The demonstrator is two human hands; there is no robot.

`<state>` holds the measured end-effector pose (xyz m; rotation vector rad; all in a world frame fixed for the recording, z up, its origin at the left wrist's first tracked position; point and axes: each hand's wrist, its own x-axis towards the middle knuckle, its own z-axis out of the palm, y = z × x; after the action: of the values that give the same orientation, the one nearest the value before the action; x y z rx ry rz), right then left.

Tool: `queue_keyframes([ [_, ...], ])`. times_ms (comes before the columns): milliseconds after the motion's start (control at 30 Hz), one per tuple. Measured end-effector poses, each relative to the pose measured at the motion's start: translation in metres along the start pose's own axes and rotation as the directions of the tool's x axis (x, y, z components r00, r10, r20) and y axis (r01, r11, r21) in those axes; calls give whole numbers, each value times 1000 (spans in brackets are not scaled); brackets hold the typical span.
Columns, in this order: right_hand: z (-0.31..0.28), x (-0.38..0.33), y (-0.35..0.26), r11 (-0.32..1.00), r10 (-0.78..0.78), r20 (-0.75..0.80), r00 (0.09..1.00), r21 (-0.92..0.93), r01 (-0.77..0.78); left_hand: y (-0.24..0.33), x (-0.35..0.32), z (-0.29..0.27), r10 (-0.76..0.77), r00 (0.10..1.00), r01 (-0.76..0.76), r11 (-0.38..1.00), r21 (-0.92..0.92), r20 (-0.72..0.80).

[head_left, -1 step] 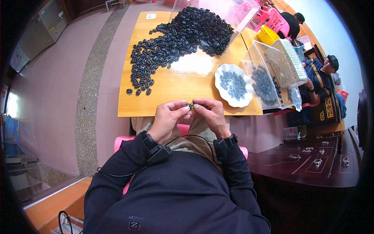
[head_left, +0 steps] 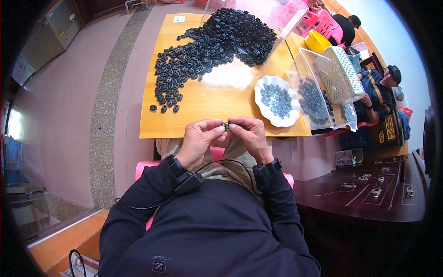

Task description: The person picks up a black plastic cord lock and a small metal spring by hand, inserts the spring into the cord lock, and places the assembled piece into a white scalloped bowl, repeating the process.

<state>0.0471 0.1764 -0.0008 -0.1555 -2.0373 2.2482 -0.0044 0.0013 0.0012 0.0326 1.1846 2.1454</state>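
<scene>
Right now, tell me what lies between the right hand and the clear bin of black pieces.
In the head view, a white scalloped plate with small translucent pieces on it lies between the right hand and the clear bin.

Slants the dark-sleeved left forearm (head_left: 144, 185) up and to the right, the right forearm (head_left: 284, 203) up and to the left. Bends both wrists slightly. Holds the left hand (head_left: 197, 141) and right hand (head_left: 253, 140) close together before the torso, backs partly upward. Presses thumb and index finger together on each, with fingertips nearly meeting. Curls the remaining fingers inward, partly hidden from view.
</scene>
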Motion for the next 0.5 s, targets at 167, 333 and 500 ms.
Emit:
queue_keyframes([
  [167, 0, 0, -3, 999, 31, 35, 999, 29, -32, -2, 1, -3, 1, 1000, -2, 998, 66, 10],
  [333, -8, 0, 6, 1000, -8, 61, 998, -26, 10, -2, 1, -1, 10, 1000, -10, 993, 118, 2],
  [500, 0, -2, -7, 991, 103, 59, 993, 80, -107, -1, -1, -1, 39, 999, -42, 994, 103, 32],
])
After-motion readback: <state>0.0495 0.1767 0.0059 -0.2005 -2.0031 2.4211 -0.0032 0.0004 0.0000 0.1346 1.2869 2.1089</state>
